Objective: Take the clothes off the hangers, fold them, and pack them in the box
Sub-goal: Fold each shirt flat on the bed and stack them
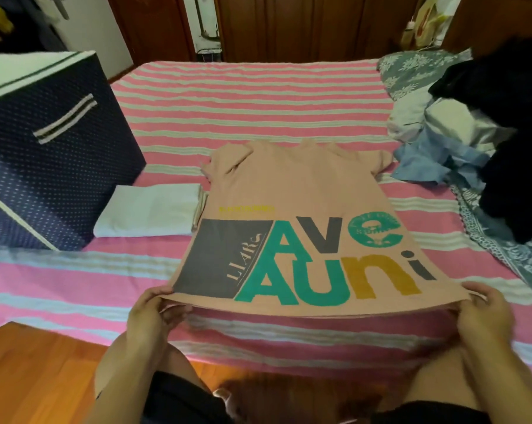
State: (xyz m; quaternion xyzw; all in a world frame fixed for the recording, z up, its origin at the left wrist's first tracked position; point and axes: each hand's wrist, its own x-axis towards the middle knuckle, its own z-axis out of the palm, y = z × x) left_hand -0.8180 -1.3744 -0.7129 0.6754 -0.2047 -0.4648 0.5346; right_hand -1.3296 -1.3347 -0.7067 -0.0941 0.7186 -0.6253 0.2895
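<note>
Both hands (150, 313) (485, 313) pinch pink T-shirt (289, 191) hem — unfolded; one white garment (154, 212) folded, pile (460, 133) remains — box (44, 148) unpacked.

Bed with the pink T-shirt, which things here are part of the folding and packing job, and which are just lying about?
Job: pink T-shirt, left hand, right hand, folded white garment, navy dotted box, clothes pile.

Lying about: floral pillow, striped bedsheet.

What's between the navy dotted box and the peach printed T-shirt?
A folded white garment lies on the striped bedsheet between the navy dotted fabric box and peach printed T-shirt, seen in the head view.
</note>
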